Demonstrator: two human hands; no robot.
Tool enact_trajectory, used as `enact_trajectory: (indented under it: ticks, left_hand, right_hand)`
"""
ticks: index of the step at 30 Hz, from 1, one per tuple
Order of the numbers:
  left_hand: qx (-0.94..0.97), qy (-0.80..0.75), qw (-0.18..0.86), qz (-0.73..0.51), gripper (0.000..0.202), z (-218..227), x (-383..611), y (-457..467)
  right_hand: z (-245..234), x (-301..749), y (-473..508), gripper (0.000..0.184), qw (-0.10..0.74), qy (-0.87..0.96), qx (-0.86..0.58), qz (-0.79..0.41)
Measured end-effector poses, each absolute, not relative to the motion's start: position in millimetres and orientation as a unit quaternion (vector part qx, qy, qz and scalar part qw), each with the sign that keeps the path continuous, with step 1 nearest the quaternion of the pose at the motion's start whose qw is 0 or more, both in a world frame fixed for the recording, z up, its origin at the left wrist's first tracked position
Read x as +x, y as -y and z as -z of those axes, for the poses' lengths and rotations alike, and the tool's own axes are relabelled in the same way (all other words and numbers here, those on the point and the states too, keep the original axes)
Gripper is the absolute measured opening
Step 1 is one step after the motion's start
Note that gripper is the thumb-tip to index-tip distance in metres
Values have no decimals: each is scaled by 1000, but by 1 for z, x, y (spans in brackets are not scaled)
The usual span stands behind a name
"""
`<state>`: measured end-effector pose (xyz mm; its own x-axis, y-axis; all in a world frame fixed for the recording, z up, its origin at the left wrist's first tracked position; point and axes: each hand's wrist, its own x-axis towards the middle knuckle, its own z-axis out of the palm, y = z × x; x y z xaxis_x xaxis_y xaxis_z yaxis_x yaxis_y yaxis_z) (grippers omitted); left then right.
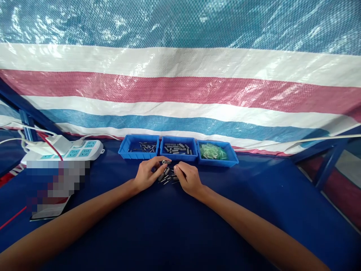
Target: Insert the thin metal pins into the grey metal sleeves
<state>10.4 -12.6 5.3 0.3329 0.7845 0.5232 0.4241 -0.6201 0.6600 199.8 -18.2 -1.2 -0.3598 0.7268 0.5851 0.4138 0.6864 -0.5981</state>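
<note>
My left hand (147, 174) pinches a small grey metal sleeve (164, 162) between thumb and fingertips, just in front of the middle tray. My right hand (188, 178) is curled with its fingertips pinched together over a small pile of dark metal parts (167, 176) lying on the blue table cover between both hands; what it pinches is too small to name. Behind the hands stand three blue trays: the left tray (124, 147) holds thin metal pins, the middle tray (177, 155) grey sleeves, the right tray (232, 156) pale green plastic pieces.
A white power strip (76, 149) with plugs and white cables lies at the back left, with a red wire (12, 218) running past a flat blurred object (53, 188). A striped tarp (180, 90) hangs behind the trays. The table edge drops off at right.
</note>
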Motion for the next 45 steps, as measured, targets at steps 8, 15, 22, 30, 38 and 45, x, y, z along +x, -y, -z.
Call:
enact_trajectory:
  ticks: [8,15,22,30,38,45]
  left_hand:
    - [825,-379,154,-390,34,-4,6,12]
    - [841,-318,157,-408,26,11,5,8]
    - [846,-332,136,-393,26,11,7,6]
    - [785,-399,171,-441,24,4,9,9]
    - [823,-343,144,-429,23,-8,13,6]
    - [830,-323,127,-437,21,-5,11,6]
  right_hand:
    - [-2,200,20,25,451,792,-364,-190]
    - [2,199,20,21,415,827,-336,-175]
    - [7,198,19,19,413,836,-337,-127]
    - [2,199,19,19,457,786,-387,-156]
    - [-1,199,19,23,468,776,-386,-173]
    - [0,200,17,28,464,784,-371,-178]
